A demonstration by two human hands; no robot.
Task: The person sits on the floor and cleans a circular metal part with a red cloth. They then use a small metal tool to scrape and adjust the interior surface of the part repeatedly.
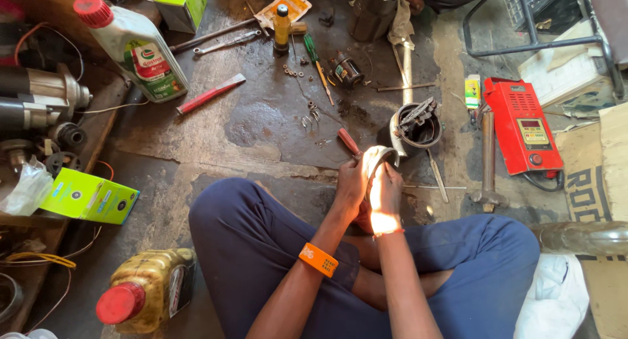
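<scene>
Head view: left hand (351, 182) and right hand (386, 198) both closed around a curved pale metal part (378, 157), held above the crossed legs at frame centre. Red-handled screwdriver (348, 141) lies just beside the left hand at 11 o'clock. Round metal housing (417, 126) sits near, at 1 o'clock. Red meter box (522, 124) well apart, 2 o'clock. Oil bottle (133, 48) far off at 10 o'clock.

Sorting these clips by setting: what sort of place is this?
Probably a motor repair workshop, worked on the floor. Engine oil bottles, screwdrivers and a starter-type motor lie about the stained floor, and both hands hold a curved metal part.
</scene>
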